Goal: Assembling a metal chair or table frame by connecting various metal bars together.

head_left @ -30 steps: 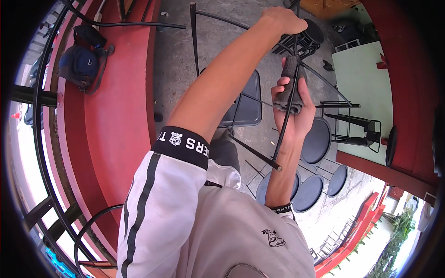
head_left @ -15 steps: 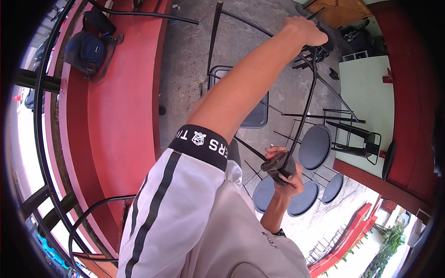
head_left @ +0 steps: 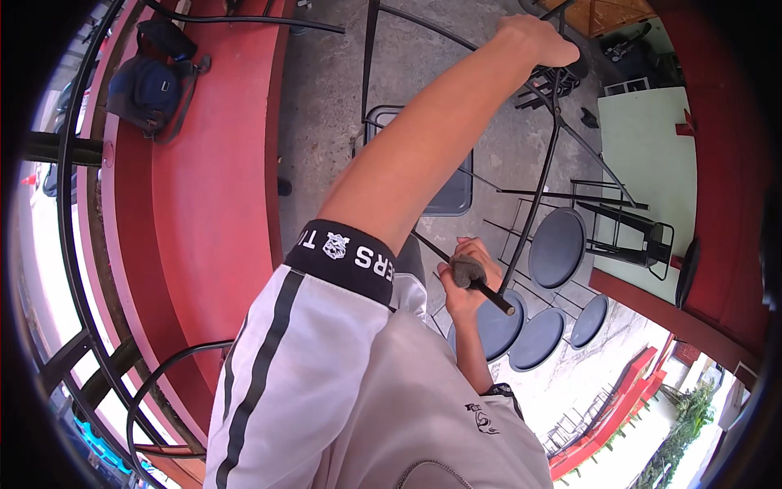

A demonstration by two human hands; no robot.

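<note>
My left hand (head_left: 536,41) reaches far up across the view and is closed on the upper part of a black metal frame (head_left: 542,175) of thin tubes; its fingertips are partly hidden. Lower down, my right hand (head_left: 472,273) is wrapped round a crumpled dark grey cloth (head_left: 467,270). That cloth is folded round one tube of the frame, and the tube's bare end (head_left: 507,308) sticks out past it toward me. Another tube runs down just right of my right hand.
A red bench (head_left: 216,163) runs along the left, with a dark blue backpack (head_left: 151,90) on it. Round dark grey stools (head_left: 558,247) stand beyond my right hand. A grey rectangular seat (head_left: 448,196) lies under my left arm. A pale green panel (head_left: 643,147) stands at right.
My right hand and the cloth have moved left and slightly up, away from the tube's end, baring more of it. My left hand keeps its hold at nearly the same place.
</note>
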